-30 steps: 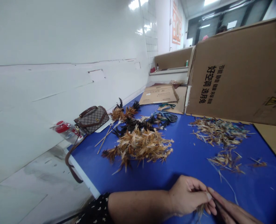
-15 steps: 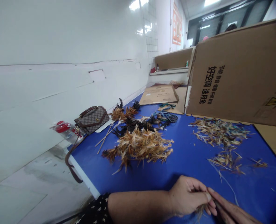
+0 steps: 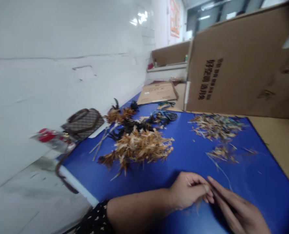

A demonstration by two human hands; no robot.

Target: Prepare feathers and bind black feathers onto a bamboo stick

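My left hand [image 3: 189,191] is closed in a pinch at the front of the blue table [image 3: 144,182]. Wispy brown strands of a feather [image 3: 197,206] hang below its fingers, blurred by motion. My right hand [image 3: 240,209] meets it from the right, fingers straight and pressed together, their tips at the left fingertips; whatever lies between them is hidden. Beyond my left hand spreads a large pile of golden-brown feathers [image 3: 142,146], with black feathers [image 3: 127,129] behind it. A small heap of loose feathers [image 3: 221,152] lies past my right hand.
Farther right sits a bigger heap of feather scraps [image 3: 217,126]. An upright cardboard panel [image 3: 242,65] borders the table's far right, and a flattened box [image 3: 156,92] lies at the back. A patterned handbag [image 3: 83,125] and a red-capped bottle [image 3: 49,138] stand along the left edge.
The whole view has shifted, so the table's things appear farther left and slightly higher. My right hand shows more fully, and both hands remain together at the fingertips.
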